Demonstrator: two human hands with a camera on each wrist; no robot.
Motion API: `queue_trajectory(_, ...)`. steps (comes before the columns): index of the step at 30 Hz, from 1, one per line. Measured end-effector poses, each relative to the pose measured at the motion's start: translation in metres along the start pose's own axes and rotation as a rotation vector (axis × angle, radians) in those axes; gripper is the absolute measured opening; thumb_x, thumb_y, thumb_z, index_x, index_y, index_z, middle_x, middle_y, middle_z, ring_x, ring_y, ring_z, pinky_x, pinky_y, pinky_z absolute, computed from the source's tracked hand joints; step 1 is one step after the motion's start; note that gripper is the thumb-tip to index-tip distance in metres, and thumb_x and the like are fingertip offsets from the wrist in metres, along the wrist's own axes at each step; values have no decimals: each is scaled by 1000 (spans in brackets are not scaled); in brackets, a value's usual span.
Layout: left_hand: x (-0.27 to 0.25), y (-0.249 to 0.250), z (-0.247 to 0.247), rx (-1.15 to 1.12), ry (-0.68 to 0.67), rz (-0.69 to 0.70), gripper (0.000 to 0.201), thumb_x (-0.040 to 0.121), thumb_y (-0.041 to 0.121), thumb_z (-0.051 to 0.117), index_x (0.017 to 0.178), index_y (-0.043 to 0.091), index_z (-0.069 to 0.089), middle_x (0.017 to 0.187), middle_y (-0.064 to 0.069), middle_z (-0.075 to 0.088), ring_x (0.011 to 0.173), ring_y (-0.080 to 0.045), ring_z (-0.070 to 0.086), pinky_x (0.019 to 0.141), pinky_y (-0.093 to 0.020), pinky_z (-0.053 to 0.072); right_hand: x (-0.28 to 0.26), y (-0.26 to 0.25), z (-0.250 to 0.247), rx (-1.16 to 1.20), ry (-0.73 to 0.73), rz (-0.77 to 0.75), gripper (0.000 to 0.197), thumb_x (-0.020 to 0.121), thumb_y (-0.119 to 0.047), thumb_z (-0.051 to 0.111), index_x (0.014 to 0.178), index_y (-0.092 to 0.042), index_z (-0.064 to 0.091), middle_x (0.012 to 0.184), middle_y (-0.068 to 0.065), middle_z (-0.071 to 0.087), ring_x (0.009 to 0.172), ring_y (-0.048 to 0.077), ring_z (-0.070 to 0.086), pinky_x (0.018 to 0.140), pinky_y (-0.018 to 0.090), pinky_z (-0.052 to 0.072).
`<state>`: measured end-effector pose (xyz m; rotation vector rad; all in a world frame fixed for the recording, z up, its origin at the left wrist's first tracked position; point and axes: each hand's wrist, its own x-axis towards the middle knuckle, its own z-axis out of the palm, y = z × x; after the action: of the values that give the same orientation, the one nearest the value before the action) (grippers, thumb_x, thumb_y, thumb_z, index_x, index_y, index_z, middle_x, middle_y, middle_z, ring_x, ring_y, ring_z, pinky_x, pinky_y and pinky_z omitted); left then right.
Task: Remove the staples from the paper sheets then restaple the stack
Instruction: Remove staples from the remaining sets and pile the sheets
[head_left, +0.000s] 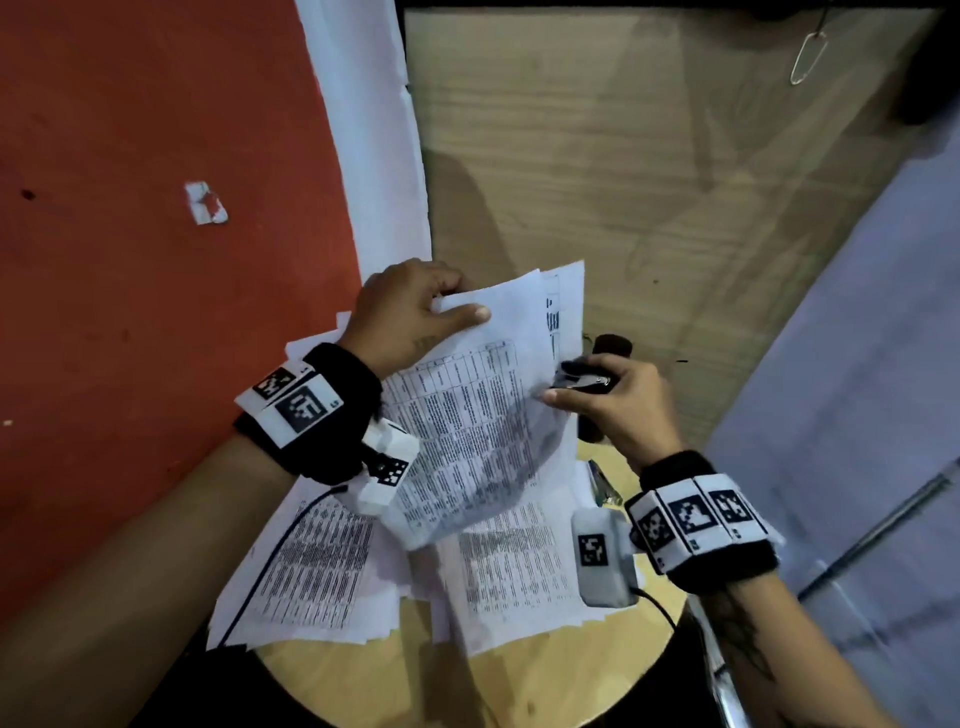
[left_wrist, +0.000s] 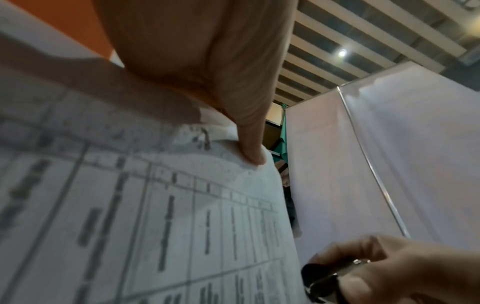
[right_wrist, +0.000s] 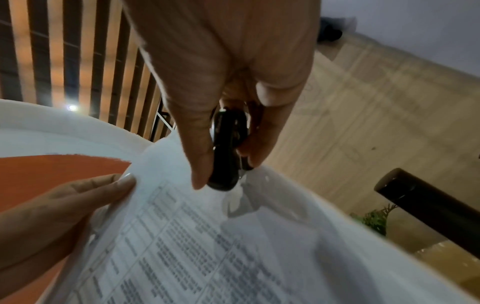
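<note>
White printed sheets, a held stack (head_left: 483, 415), are lifted clear of the round wooden tabletop (head_left: 545, 670), with the long axis running from the near left up toward the far right and the printed table face turned up toward the head camera. At the left, the left hand (head_left: 410, 312) pinches the stack's far left corner: the thumb lies straight across the top page, and the fingers (right_wrist: 85, 191) press from behind the sheets, so this grip is narrow and closed on paper. In the left wrist view the thumb (left_wrist: 249, 131) presses down on the page edge beside a blurred staple mark. Under the raised stack, more loose printed sheets (head_left: 322, 571) lie spread over the tabletop, overlapping one another and hanging past its near left edge. Further right, the right hand (head_left: 618, 405) holds a small black and metal staple remover (head_left: 584, 376) at the stack's right edge; the tool's long axis points left, toward the paper. In the right wrist view the thumb and fingers curl round the tool, squeezing it from both sides, and its tip touches the paper corner, which is puckered there. Whether its claws have caught a staple cannot be made out. Beyond the right hand a dark cylindrical object (right_wrist: 428, 207) juts out.
</note>
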<state>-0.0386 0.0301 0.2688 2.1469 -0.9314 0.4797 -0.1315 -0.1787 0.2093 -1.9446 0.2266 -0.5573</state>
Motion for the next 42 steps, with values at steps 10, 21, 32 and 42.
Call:
queue_trajectory(10,-2,-3,3,72,189,66,53,64,68,61,56,16,52,55,13,44,65,-17,47,60,-31,33,4,-9,6,325,-477,50,41,60,9,78,95,-9,70,113,3,59,94,8,66,78,13,50)
queue_trajectory(21,-42,-44,-27,-906,39,-344,32,41,40,89,64,24,75,61,16,68,58,6,63,55,-10,49,21,-7,-15,647,-338,-44,57,29,-29,94,82,-18,77,95,2,72,87,15,70,74,20,54)
queue_trajectory(32,-96,-128,1,-666,215,-736,16,81,0,65,94,10,66,85,4,74,68,-2,67,71,-22,56,30,42,14,547,-162,192,35,58,-19,76,89,-16,60,65,-10,68,60,2,60,55,15,45)
queue_trajectory(42,-197,-272,47,-23,-85,-1283,48,83,9,69,124,-10,51,126,-28,55,116,-43,53,95,-45,42,-44,235,77,-86,-401,658,27,94,-28,54,86,-2,55,77,9,52,60,10,44,52,20,32)
